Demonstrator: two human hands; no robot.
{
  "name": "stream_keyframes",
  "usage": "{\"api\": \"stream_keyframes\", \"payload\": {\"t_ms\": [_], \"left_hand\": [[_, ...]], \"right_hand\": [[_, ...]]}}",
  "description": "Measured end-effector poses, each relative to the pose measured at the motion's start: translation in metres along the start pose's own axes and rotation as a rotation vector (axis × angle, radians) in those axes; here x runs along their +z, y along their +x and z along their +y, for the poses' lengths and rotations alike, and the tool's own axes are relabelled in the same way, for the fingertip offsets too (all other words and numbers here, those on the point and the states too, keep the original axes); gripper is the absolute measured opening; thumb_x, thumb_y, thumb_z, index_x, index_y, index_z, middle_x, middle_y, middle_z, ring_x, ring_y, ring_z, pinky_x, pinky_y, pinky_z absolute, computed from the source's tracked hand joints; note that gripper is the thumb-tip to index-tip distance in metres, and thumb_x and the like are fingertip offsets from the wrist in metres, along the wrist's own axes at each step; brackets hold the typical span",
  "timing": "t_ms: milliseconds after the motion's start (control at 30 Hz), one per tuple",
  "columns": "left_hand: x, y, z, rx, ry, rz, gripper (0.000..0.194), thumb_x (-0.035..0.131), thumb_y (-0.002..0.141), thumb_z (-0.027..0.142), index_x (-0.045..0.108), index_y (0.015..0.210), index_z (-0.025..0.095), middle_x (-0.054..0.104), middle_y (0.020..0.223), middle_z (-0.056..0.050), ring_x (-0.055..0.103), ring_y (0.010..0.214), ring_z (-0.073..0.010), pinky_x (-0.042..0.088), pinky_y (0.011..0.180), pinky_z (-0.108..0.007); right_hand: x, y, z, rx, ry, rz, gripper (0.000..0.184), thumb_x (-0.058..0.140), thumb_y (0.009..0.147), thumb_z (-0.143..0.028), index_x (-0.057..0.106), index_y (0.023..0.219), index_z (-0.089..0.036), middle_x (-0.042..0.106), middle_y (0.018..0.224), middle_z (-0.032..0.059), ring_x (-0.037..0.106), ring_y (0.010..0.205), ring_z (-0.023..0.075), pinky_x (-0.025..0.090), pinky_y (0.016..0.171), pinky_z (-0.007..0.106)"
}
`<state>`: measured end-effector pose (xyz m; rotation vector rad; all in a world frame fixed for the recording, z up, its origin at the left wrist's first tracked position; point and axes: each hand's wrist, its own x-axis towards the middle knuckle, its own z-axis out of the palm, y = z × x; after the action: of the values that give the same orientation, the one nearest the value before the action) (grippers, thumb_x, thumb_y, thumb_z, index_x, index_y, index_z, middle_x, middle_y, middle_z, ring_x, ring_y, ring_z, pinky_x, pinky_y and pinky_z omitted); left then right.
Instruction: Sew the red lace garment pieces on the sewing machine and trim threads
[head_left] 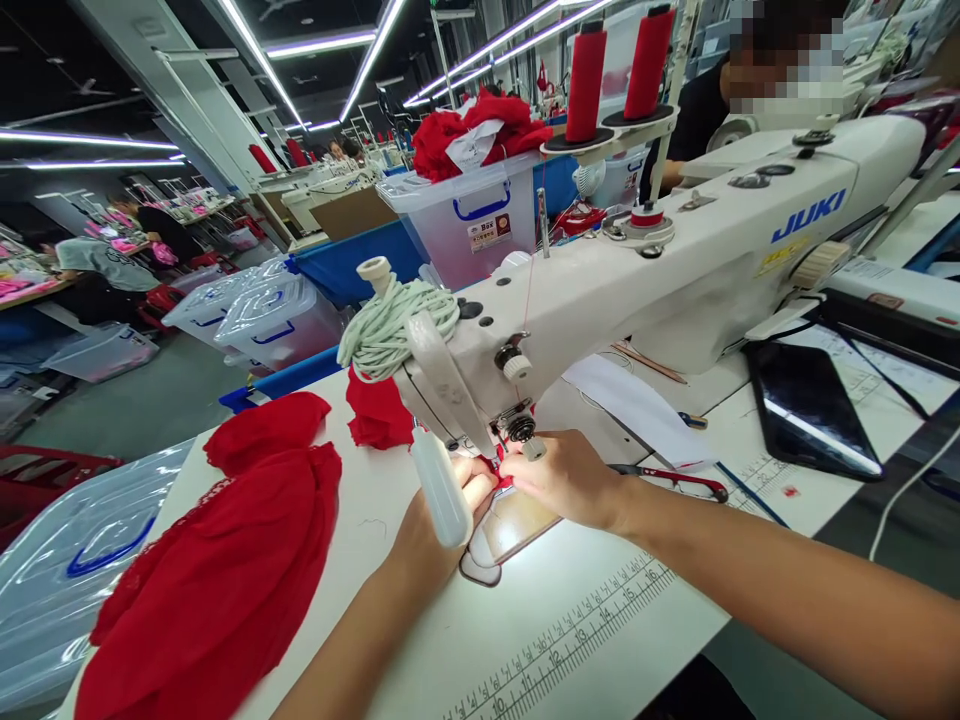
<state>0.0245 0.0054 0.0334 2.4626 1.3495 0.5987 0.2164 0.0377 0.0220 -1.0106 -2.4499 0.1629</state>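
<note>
A white sewing machine stretches across the table, with red thread running down its head. Under the needle area lies a small piece of red fabric, mostly covered by my fingers. My left hand is closed on it from the left, partly hidden behind the machine's white lever. From the right, my right hand pinches the same fabric close to the presser foot. Below both hands a lit metal plate shows in the table top. A large heap of red fabric rests to the left of my left arm.
Right of the machine lie a black phone, red-handled tweezers and a white strip. A ruler scale is marked along the table front. Behind stand a clear box with red fabric and red thread cones. A co-worker sits beyond.
</note>
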Motion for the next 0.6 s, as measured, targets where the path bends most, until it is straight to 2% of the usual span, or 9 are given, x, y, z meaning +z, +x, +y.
{"api": "stream_keyframes", "payload": {"t_ms": [67, 167, 233, 367, 467, 600], "left_hand": [[0.001, -0.001, -0.001, -0.016, 0.015, -0.002, 0.032, 0.034, 0.095, 0.026, 0.067, 0.092, 0.024, 0.064, 0.086, -0.005, 0.057, 0.080, -0.0191, 0.049, 0.071, -0.032], [0.006, -0.006, 0.000, -0.112, 0.040, 0.021, 0.031, 0.036, 0.095, 0.030, 0.066, 0.091, 0.024, 0.064, 0.076, -0.004, 0.060, 0.070, -0.0180, 0.051, 0.062, -0.030], [0.011, -0.012, 0.001, -0.116, 0.132, 0.063, 0.029, 0.038, 0.095, 0.029, 0.067, 0.096, 0.023, 0.067, 0.081, -0.006, 0.064, 0.075, -0.0203, 0.054, 0.062, -0.031], [0.018, -0.026, -0.001, 0.073, 0.374, 0.077, 0.033, 0.044, 0.092, 0.026, 0.062, 0.119, 0.017, 0.067, 0.111, -0.013, 0.062, 0.101, -0.0292, 0.057, 0.076, -0.041], [0.016, -0.032, -0.001, 0.197, 0.532, 0.019, 0.040, 0.049, 0.090, 0.030, 0.058, 0.124, 0.011, 0.065, 0.115, -0.018, 0.063, 0.100, -0.0303, 0.059, 0.076, -0.041], [0.012, -0.031, 0.008, 0.199, 0.549, 0.009, 0.042, 0.051, 0.089, 0.031, 0.058, 0.123, 0.008, 0.065, 0.115, -0.019, 0.063, 0.102, -0.0318, 0.057, 0.082, -0.047]], "right_hand": [[0.000, -0.001, 0.000, -0.033, -0.026, 0.000, 0.021, 0.054, 0.078, -0.007, 0.059, 0.062, -0.019, 0.060, 0.070, -0.0020, 0.048, 0.063, 0.0116, 0.021, 0.050, 0.027], [0.000, -0.003, 0.002, -0.102, -0.080, 0.016, 0.022, 0.052, 0.080, -0.007, 0.057, 0.062, -0.019, 0.058, 0.068, -0.0020, 0.046, 0.061, 0.0118, 0.022, 0.051, 0.028], [-0.001, -0.004, 0.003, -0.149, -0.104, 0.019, 0.023, 0.051, 0.082, -0.007, 0.056, 0.063, -0.019, 0.057, 0.067, -0.0021, 0.045, 0.061, 0.0119, 0.023, 0.050, 0.028], [-0.007, -0.004, 0.004, -0.215, -0.104, -0.010, 0.026, 0.047, 0.087, -0.010, 0.058, 0.065, -0.019, 0.059, 0.066, -0.0009, 0.046, 0.060, 0.0129, 0.024, 0.050, 0.028], [-0.011, -0.004, 0.004, -0.239, -0.085, -0.049, 0.026, 0.046, 0.089, -0.011, 0.059, 0.067, -0.018, 0.059, 0.064, -0.0004, 0.047, 0.060, 0.0133, 0.026, 0.051, 0.028], [-0.011, -0.005, 0.004, -0.229, -0.102, -0.069, 0.028, 0.045, 0.088, -0.011, 0.056, 0.063, -0.018, 0.056, 0.059, -0.0013, 0.043, 0.054, 0.0117, 0.024, 0.049, 0.027]]}}
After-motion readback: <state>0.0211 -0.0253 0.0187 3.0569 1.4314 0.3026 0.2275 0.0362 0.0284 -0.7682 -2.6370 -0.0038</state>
